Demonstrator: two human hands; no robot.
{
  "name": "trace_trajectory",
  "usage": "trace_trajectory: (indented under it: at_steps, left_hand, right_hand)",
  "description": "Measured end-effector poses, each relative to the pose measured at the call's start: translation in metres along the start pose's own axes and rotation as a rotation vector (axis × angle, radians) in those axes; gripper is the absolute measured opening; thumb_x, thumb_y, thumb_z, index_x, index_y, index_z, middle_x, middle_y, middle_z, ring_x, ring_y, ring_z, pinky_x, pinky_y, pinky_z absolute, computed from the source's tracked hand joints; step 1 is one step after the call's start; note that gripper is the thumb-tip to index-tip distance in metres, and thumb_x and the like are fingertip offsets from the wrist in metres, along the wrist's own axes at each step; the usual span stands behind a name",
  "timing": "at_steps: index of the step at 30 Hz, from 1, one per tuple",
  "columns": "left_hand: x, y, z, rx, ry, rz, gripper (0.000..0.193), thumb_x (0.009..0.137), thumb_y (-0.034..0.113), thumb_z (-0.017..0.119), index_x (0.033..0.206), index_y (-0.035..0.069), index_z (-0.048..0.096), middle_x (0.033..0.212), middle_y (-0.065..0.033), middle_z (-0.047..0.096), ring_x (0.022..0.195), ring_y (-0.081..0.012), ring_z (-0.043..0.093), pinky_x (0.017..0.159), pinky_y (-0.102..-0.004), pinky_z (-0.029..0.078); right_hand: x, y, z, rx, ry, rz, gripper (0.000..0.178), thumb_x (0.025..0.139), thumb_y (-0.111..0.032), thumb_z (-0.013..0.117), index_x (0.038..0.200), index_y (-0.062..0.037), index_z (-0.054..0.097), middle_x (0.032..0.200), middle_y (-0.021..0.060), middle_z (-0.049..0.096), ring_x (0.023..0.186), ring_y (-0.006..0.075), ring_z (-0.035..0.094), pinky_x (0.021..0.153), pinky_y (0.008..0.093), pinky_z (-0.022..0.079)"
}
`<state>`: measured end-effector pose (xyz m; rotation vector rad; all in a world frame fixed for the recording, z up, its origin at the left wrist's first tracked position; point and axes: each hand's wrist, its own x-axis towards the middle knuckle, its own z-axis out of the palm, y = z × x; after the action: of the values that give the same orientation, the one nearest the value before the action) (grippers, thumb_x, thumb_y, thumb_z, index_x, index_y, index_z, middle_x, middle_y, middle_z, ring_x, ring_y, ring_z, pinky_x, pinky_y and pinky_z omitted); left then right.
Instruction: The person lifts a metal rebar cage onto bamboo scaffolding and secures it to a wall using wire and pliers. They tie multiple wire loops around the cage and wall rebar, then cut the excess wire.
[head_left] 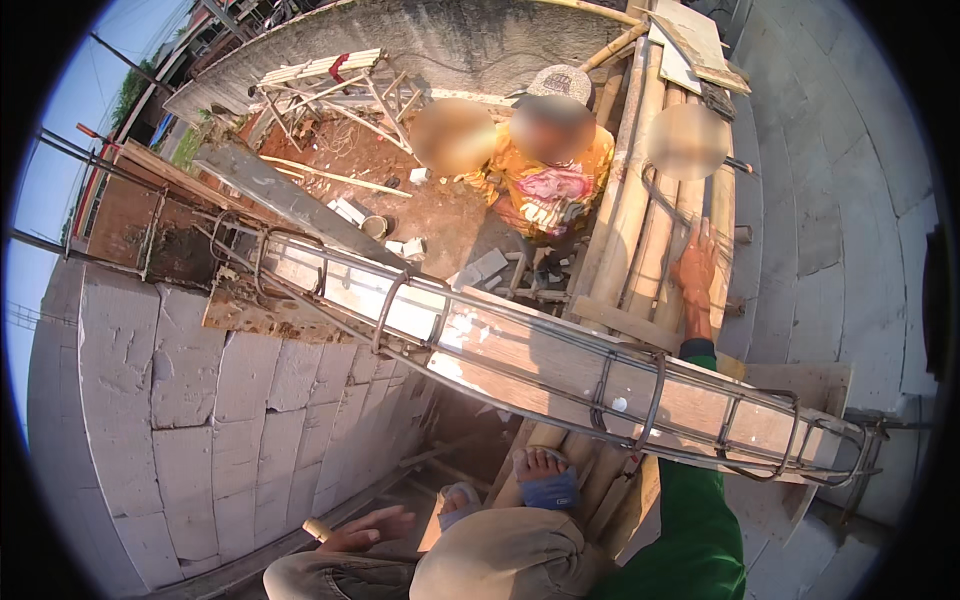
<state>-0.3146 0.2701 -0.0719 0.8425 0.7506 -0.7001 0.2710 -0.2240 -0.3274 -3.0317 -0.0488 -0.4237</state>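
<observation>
My right hand [697, 268] reaches forward past the beam, its fingers stretched out over the bamboo poles [640, 215]. Close to its fingertips lies a thin dark bent rod [662, 200]; I cannot tell if they touch. Low at the left, my left hand [372, 528] is beside my knee with its fingers extended. A short light wooden stub [317, 529] shows next to it, and whether the palm touches this is hidden. Between my hands runs a long cage of steel bars with bent stirrups [392, 315], lying over wooden formwork boards [520, 362].
A person in an orange shirt [555, 175] and cap stands below, beyond the beam. Grey block walls rise at left [190, 390] and right [830, 200]. My sandalled feet [548, 480] rest on bamboo and planks. A bamboo trestle [340, 95] and a bucket [375, 227] stand on the ground.
</observation>
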Motion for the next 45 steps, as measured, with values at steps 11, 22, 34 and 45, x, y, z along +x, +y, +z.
trace_trajectory:
  at_steps: [11,22,34,45]
  left_hand:
    - [-0.011,-0.015,-0.008,-0.071,-0.02,-0.035,0.071,0.103,0.019,0.06,0.164,-0.001,0.031,0.167,-0.0196,0.04,0.157,-0.0305,0.034,0.132,-0.045,0.022]
    - [0.006,-0.01,0.004,-0.116,0.034,-0.015,0.089,0.095,0.035,0.069,0.166,0.0,0.027,0.169,-0.0264,0.032,0.158,-0.0407,0.029,0.131,-0.0548,0.022]
    - [0.028,-0.022,-0.053,0.083,-0.08,0.02,0.09,0.096,0.044,0.068,0.164,0.0,0.03,0.167,-0.0235,0.036,0.155,-0.0388,0.034,0.129,-0.0544,0.021]
    - [0.021,-0.009,-0.035,0.107,-0.046,0.063,0.089,0.095,0.043,0.069,0.164,0.001,0.031,0.167,-0.0223,0.036,0.156,-0.0382,0.033,0.129,-0.0549,0.022]
  right_hand:
    - [0.022,0.021,0.011,-0.102,-0.08,0.067,0.045,0.093,-0.013,0.062,0.137,-0.0056,0.062,0.14,0.0217,0.06,0.141,0.0384,0.046,0.115,0.0518,0.032]
    - [-0.011,0.05,0.021,-0.277,0.157,-0.027,0.024,0.091,-0.018,0.06,0.095,-0.005,0.079,0.135,0.0179,0.065,0.133,0.0407,0.051,0.105,0.0611,0.038]
    - [-0.083,0.043,-0.06,-0.128,0.129,0.019,0.022,0.086,-0.017,0.066,0.105,-0.0066,0.067,0.094,0.015,0.069,0.094,0.032,0.062,0.081,0.0461,0.044]
    - [-0.136,0.04,-0.067,-0.049,0.21,-0.065,0.027,0.079,-0.018,0.072,0.102,-0.0051,0.066,0.095,0.013,0.067,0.097,0.0316,0.062,0.084,0.0467,0.043]
